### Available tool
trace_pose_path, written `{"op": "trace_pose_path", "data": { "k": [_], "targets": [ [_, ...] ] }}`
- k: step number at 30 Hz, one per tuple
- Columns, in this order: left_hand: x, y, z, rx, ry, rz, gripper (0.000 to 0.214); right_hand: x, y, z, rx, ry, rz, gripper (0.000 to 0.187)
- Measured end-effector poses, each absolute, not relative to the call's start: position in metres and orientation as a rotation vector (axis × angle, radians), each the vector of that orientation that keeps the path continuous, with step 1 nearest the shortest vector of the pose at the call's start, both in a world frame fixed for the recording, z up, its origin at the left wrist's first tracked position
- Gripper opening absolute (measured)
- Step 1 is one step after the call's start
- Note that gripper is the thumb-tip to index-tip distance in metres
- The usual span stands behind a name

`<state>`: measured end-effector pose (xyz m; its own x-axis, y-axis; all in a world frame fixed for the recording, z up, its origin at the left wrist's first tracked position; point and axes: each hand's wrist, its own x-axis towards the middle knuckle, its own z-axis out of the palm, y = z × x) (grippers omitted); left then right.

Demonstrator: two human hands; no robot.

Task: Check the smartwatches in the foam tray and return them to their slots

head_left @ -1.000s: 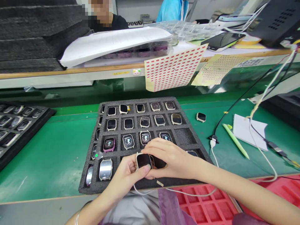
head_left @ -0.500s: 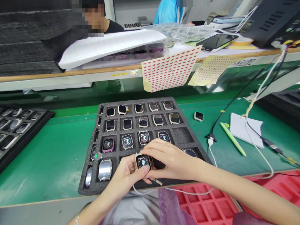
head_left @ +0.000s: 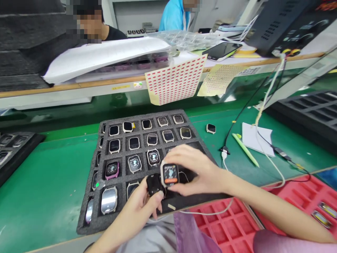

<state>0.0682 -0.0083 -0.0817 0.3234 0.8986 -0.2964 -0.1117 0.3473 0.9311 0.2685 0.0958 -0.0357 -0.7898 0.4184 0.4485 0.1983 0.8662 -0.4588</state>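
My right hand grips a smartwatch body by its edges. Its screen is lit, with an orange band near the bottom. Just to its left, my left hand holds a black square block, thumb along its lower side; a small gap or slight touch between block and watch cannot be told apart. Both hands are over the front of a dark grey foam tray with watch bodies in its pockets. One purple-rimmed watch and a pale one beside it have lit screens.
On the green bench to the right lie a single watch, a light green pen, white paper and cables. More foam trays stand at both sides. Red trays lie below the bench edge. Two people sit beyond the shelf.
The watch, earlier in both hands, has come away to the right in my right hand. The black block now shows in my left hand. The view has shifted rightward.
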Motion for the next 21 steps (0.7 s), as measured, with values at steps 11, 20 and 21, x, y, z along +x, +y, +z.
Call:
{"op": "trace_pose_path", "data": {
  "k": [11,20,21],
  "targets": [
    [0.074,-0.009,-0.083,0.873,1.020,0.933,0.033,0.355,0.134,-0.048,-1.024,-2.794,0.264,0.033],
    [0.073,-0.011,-0.081,0.858,1.049,0.958,0.031,0.356,0.110,-0.003,-0.997,-2.935,0.224,0.032],
    [0.073,-0.011,-0.079,0.846,1.045,0.956,0.030,0.356,0.101,-0.001,-1.004,-2.937,0.244,0.028]
  ]
}}
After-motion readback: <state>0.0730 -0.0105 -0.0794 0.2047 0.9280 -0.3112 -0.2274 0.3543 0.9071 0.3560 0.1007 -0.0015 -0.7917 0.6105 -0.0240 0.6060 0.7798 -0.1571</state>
